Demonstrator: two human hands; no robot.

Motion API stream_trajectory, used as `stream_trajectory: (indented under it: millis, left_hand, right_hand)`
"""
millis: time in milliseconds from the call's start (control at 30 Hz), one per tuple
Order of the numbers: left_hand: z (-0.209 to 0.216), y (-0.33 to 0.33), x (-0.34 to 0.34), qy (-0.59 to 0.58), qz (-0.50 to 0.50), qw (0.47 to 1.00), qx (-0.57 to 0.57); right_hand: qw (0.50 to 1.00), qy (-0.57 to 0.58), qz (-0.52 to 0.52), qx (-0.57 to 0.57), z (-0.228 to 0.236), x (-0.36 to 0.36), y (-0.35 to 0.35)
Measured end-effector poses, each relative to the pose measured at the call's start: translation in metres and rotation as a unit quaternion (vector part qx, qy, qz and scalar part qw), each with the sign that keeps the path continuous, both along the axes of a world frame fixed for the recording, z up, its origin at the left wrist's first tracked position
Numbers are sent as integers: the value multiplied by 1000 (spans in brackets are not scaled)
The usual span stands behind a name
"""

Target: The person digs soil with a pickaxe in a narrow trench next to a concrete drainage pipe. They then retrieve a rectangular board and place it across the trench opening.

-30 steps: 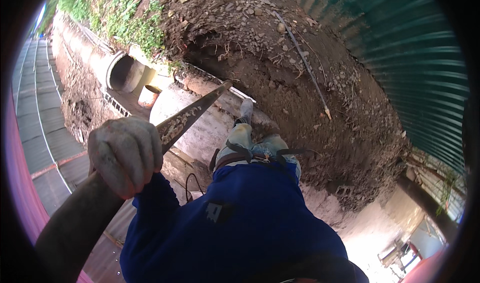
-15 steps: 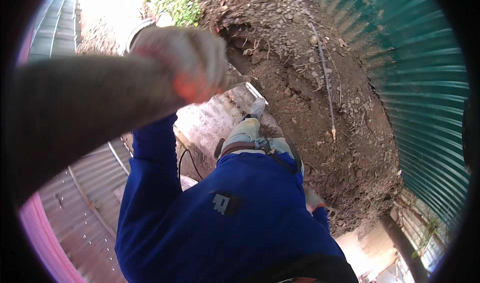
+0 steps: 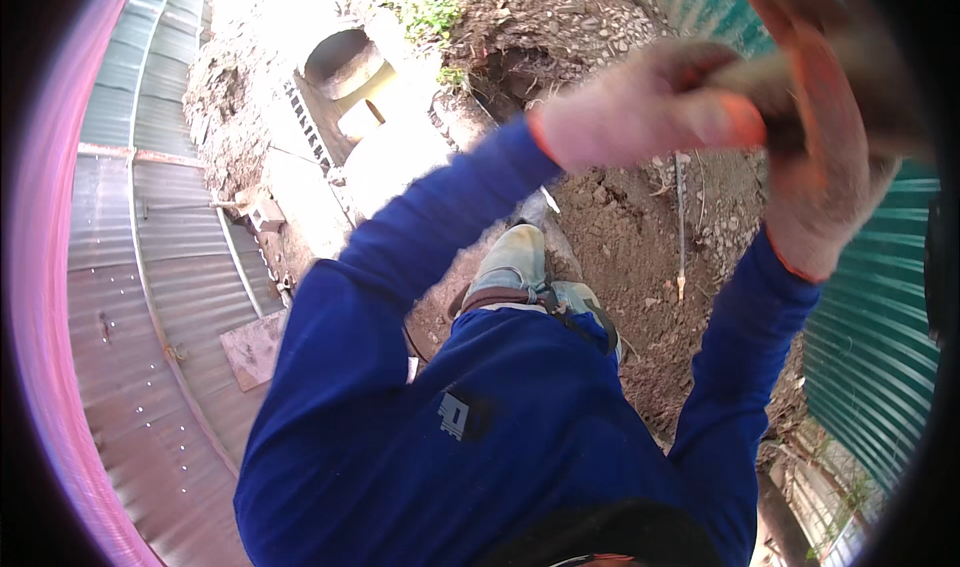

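Note:
Both my hands wear pale grey gloves with orange on the fingers, and both are raised at the upper right, blurred by motion. Closed round a thick brown pole [image 3: 772, 85], probably of wood, is my left hand [image 3: 645, 112]. My right hand [image 3: 822, 182] grips the same pole further right, with its fingers pointing up across it. The pole is close to the camera and smeared, and its far end runs out of view at the right. Below the hands, my jeans [image 3: 515, 257] and one boot show above loose brown soil.
Green corrugated sheeting [image 3: 870, 307] stands along the right. Uneven soil [image 3: 610, 237] holds a hollow [image 3: 510, 77] and a thin rod [image 3: 681, 232]. At upper left are a round-mouthed container [image 3: 345, 62] and a yellowish sunlit surface. Grey corrugated sheets [image 3: 150, 367] lie on the left.
The pole and my left hand have swung from the left to the upper right. My right hand has risen from low beside my body and now grips the pole.

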State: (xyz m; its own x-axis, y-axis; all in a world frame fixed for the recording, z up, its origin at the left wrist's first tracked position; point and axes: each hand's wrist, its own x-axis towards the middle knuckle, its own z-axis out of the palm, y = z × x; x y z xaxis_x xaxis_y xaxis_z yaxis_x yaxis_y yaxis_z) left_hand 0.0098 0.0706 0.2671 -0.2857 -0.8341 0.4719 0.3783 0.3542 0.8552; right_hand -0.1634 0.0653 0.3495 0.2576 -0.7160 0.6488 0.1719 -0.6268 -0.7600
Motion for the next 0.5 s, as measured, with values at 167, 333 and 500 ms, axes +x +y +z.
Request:
stream_trajectory:
  millis: [167,333,500]
  left_hand:
    - [-108,22,-56,-204,219,952,-66]
    - [-244,42,-62,-331,176,926,40]
    - [-307,49,-34,-291,35,954,-59]
  right_hand:
    - [990,-116,-42,70,-15,-63,30]
    - [989,-113,-82,51,-34,-106,101]
    - [967,-153,-200,34,-49,-100,166]
